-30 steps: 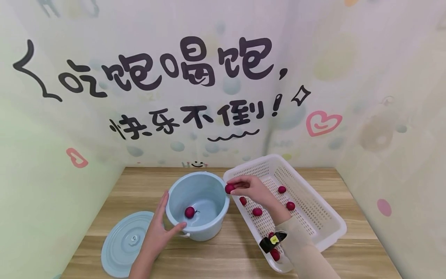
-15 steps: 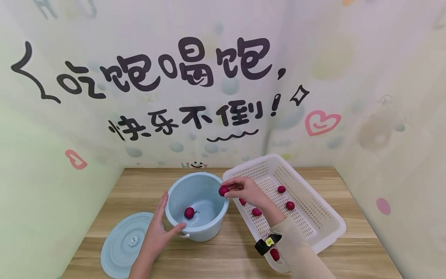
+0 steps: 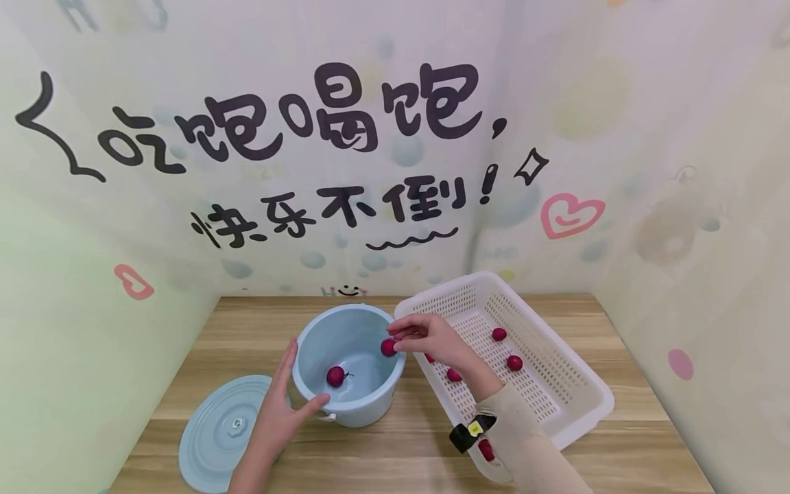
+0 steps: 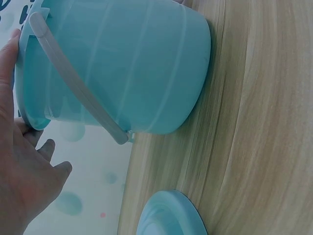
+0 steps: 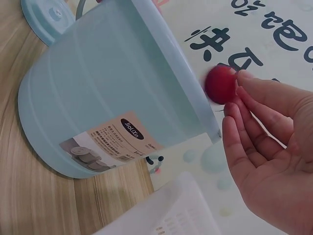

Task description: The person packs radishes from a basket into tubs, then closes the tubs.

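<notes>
A light blue bucket (image 3: 364, 414) stands on the table with one red radish (image 3: 335, 376) on its floor. My left hand (image 3: 280, 408) steadies it from the left, thumb and fairly straight fingers spread against the rim. Over the right side of the opening, my right hand (image 3: 428, 337) has its fingers parted. A second radish (image 3: 388, 348) is just below its fingertips; in the right wrist view this radish (image 5: 220, 84) is blurred, at the tips and outside any grip. Several radishes lie in the white slotted basket (image 3: 568, 357), some partly hidden by my right arm.
The bucket's blue lid (image 3: 212, 432) lies left of my left forearm. In the left wrist view the bucket's handle (image 4: 78, 85) hangs along its side. Printed walls close off the wooden table (image 3: 407, 460) behind and at both sides.
My right hand has moved left from the basket's edge to over the bucket. The radish it pinched has come loose and dropped slightly below the parted fingers. My left hand has stayed on the rim.
</notes>
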`<state>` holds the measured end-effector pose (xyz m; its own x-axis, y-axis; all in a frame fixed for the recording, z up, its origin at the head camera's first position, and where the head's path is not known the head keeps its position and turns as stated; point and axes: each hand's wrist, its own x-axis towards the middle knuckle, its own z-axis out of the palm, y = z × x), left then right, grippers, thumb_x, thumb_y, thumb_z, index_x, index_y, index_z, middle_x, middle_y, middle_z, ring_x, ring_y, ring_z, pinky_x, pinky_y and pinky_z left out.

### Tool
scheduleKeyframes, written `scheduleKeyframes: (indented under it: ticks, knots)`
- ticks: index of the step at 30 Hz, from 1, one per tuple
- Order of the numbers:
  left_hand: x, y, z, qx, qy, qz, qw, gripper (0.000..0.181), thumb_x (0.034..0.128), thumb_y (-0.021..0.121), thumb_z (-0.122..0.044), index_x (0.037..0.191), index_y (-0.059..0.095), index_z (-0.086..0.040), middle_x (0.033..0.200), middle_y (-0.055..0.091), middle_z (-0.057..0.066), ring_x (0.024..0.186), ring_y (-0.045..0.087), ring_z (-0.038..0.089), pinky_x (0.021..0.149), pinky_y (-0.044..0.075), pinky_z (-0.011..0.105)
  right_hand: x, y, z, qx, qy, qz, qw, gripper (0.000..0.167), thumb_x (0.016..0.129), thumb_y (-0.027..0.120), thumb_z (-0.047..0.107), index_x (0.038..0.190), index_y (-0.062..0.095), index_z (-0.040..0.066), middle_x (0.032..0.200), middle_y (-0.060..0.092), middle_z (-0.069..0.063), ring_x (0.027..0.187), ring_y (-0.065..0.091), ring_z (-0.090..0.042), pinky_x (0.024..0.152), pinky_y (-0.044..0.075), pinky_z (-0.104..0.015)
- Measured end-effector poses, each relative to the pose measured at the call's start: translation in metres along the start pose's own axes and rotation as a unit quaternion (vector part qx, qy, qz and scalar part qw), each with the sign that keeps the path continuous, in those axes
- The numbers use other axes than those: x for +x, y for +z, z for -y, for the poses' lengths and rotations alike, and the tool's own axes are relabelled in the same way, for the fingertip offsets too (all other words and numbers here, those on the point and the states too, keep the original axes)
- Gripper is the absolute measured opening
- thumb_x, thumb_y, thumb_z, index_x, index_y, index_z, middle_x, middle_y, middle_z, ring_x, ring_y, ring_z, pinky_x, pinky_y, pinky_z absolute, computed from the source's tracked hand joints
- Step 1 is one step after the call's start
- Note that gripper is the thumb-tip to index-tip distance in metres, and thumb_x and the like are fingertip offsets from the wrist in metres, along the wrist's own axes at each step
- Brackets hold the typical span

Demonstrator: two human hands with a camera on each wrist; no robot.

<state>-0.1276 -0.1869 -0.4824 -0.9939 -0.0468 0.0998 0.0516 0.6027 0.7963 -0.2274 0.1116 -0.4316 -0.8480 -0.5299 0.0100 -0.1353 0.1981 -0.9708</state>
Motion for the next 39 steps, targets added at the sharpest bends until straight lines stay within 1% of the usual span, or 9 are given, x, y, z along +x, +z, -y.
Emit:
scheduleKeyframes:
  ticks: [5,9,12,17,21,27,34,39]
  knots:
    - [0.000,0.000,0.000,-0.003,-0.005,0.002,1.0000,0.108,0.0802,0.081,-0.043,0.162,0.012,-0.025,0.169,0.013,0.008,0.153,0.017,0.043,0.114,0.025,0.073,-0.001,-0.001,-0.001,0.002,-0.006,0.000,1.0000,0.036,0.091,0.071,0.009,0.125,0.066,0.001,0.127,0.064,-0.028,0.107,0.067,-0.022,0.088,0.058,-0.019]
    - [0.001,0.000,-0.001,-0.004,-0.011,0.004,0.9999,0.108,0.0806,0.081,-0.044,0.162,0.012,-0.027,0.170,0.012,0.007,0.154,0.016,0.043,0.114,0.026,0.072,-0.002,-0.002,-0.003,0.008,-0.006,-0.003,1.0000,0.035,0.091,0.071,0.009,0.125,0.066,0.002,0.129,0.063,-0.028,0.113,0.065,-0.034,0.089,0.058,-0.019]
    - [0.001,0.000,-0.001,-0.004,-0.011,0.004,0.9999,0.108,0.0808,0.081,-0.044,0.162,0.012,-0.027,0.169,0.012,0.008,0.153,0.016,0.043,0.115,0.025,0.072,-0.002,-0.004,-0.004,0.014,-0.006,-0.005,0.9999,0.036,0.091,0.071,0.010,0.126,0.065,0.001,0.130,0.063,-0.027,0.119,0.063,-0.039,0.091,0.058,-0.022]
    - [0.000,0.000,-0.001,-0.004,-0.008,0.002,1.0000,0.108,0.0807,0.081,-0.043,0.162,0.013,-0.024,0.169,0.012,0.008,0.153,0.016,0.044,0.115,0.025,0.072,-0.003,-0.007,-0.007,0.019,-0.001,-0.011,0.9998,0.036,0.092,0.070,0.011,0.126,0.065,0.002,0.130,0.064,-0.023,0.119,0.064,-0.035,0.093,0.059,-0.028]
    - [0.000,0.000,-0.001,-0.005,-0.009,0.002,0.9999,0.108,0.0804,0.081,-0.043,0.162,0.013,-0.023,0.169,0.012,0.008,0.153,0.016,0.043,0.115,0.025,0.072,-0.005,-0.009,-0.009,0.018,-0.010,-0.015,0.9997,0.035,0.092,0.068,0.007,0.126,0.064,-0.001,0.128,0.065,-0.024,0.118,0.065,-0.037,0.093,0.059,-0.029]
    - [0.001,0.000,-0.002,-0.005,-0.011,0.002,0.9999,0.107,0.0806,0.081,-0.045,0.162,0.012,-0.027,0.170,0.012,0.007,0.153,0.016,0.043,0.114,0.027,0.072,-0.006,-0.012,-0.015,0.017,-0.008,-0.026,0.9995,0.034,0.092,0.070,0.007,0.125,0.065,-0.001,0.126,0.067,-0.022,0.119,0.065,-0.038,0.092,0.059,-0.027]
    - [0.000,-0.001,-0.001,-0.010,-0.001,0.000,1.0000,0.107,0.0803,0.082,-0.041,0.162,0.014,-0.023,0.169,0.013,0.007,0.153,0.016,0.043,0.114,0.025,0.073,-0.010,-0.018,-0.020,0.012,-0.007,-0.036,0.9993,0.034,0.092,0.068,0.006,0.125,0.064,-0.003,0.127,0.063,-0.029,0.120,0.063,-0.042,0.091,0.059,-0.024]
    - [-0.001,-0.001,0.000,-0.008,0.002,-0.002,1.0000,0.108,0.0799,0.082,-0.041,0.161,0.013,-0.027,0.169,0.013,0.008,0.153,0.017,0.043,0.114,0.024,0.074,-0.012,-0.020,-0.024,0.002,0.006,-0.046,0.9989,0.034,0.093,0.069,0.010,0.125,0.065,-0.001,0.129,0.062,-0.030,0.118,0.065,-0.037,0.092,0.058,-0.025]
